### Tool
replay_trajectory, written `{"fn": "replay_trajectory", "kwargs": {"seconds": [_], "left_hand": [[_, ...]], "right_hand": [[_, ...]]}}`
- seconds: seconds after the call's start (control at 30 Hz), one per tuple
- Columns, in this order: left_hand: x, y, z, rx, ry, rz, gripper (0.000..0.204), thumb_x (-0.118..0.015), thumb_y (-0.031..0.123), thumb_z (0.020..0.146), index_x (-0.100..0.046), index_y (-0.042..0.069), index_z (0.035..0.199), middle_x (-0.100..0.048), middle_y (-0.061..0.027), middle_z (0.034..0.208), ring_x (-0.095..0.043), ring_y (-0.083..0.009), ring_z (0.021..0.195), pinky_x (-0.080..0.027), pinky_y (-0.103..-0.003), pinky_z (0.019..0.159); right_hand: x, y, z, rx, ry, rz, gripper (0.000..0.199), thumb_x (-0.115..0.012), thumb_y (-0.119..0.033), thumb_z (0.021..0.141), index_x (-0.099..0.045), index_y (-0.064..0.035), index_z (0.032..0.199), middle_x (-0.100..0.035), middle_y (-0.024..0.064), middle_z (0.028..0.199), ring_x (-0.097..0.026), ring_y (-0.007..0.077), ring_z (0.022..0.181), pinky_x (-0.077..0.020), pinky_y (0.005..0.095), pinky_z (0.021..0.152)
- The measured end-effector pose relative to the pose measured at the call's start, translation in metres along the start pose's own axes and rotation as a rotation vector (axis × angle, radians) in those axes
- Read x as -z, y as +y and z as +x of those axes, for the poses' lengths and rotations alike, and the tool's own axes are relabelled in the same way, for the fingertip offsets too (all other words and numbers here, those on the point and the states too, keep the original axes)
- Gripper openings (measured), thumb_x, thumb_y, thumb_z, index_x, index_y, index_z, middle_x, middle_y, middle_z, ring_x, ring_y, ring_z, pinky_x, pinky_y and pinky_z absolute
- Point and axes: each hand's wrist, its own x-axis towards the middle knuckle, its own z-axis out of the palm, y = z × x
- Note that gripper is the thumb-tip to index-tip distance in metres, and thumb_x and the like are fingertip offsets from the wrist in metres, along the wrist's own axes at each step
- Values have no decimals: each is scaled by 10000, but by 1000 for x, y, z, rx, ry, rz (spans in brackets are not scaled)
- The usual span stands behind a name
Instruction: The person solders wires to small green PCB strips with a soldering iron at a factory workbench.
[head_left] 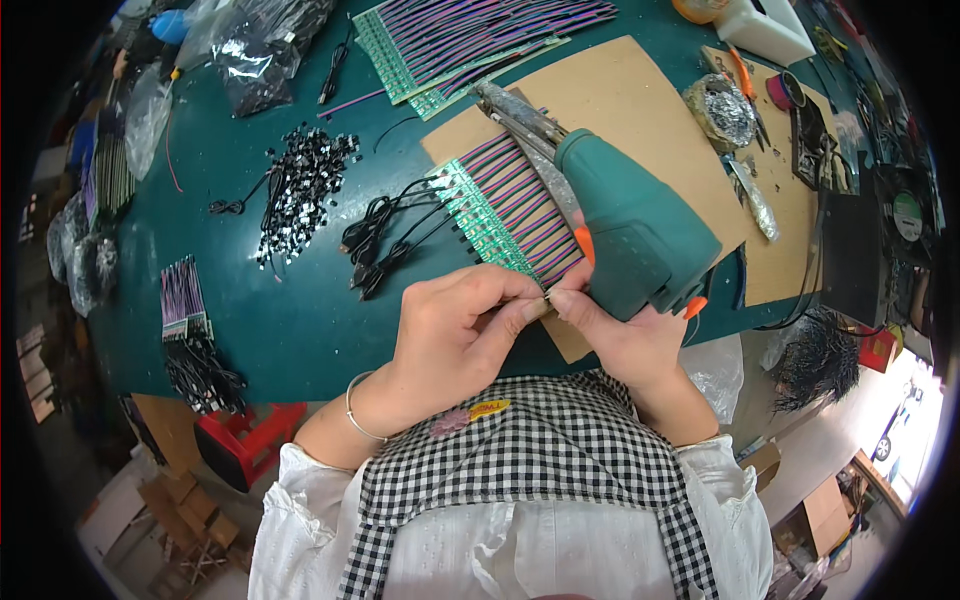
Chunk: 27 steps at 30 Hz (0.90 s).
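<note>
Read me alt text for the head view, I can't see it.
A person's left hand and right hand meet at the fingertips by the near end of a green circuit-board panel with wires. A green gun-shaped tool partly covers the right hand. Left of them, black cables and a pile of connectors lie on a green table.

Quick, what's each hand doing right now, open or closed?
Left hand: closed in a pinch by the green circuit board; contents unclear.
Right hand: closed in a pinch; whether it grips the green tool is hidden.
</note>
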Motion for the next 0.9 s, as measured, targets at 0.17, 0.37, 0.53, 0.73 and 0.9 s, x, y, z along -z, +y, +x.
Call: {"fn": "replay_trajectory", "kwargs": {"seconds": [0.17,0.37,0.53,0.73,0.9], "left_hand": [[-1,-4,-3,81,39,-113,43,-608,-33,817,-594,-22,856,-618,-43,701,-524,-44,547,-418,-207,473],[-8,-10,-5,242,98,-431,19,-582,-8,850,-582,-26,843,-622,-10,712,-517,-13,596,-423,-176,522],[-10,-12,-8,284,138,-360,27,-586,-4,848,-582,-29,838,-613,-1,698,-511,-10,594,-412,-167,512],[7,-33,7,281,258,-6,43,-622,-7,793,-599,-14,757,-567,-9,584,-486,-15,523,-391,-187,475],[9,-49,25,143,380,376,127,-661,20,717,-557,6,646,-528,-44,492,-495,-103,411,-405,-234,426]], "right_hand": [[1,-2,2,-226,-14,93,559,-696,82,724,-456,65,1229,-635,106,786,-586,119,659,-488,225,577],[-6,4,4,-133,-9,101,582,-700,76,728,-434,73,1245,-620,79,735,-580,119,642,-475,225,582],[-10,9,2,-57,-16,-14,588,-693,87,716,-434,69,1244,-617,66,746,-579,108,670,-472,230,624],[9,7,-8,35,-98,-195,571,-640,114,714,-432,68,1243,-616,87,785,-584,120,673,-482,243,620],[32,0,-21,-148,-11,42,496,-672,44,719,-471,62,1173,-603,122,857,-573,156,619,-484,263,549]]}}
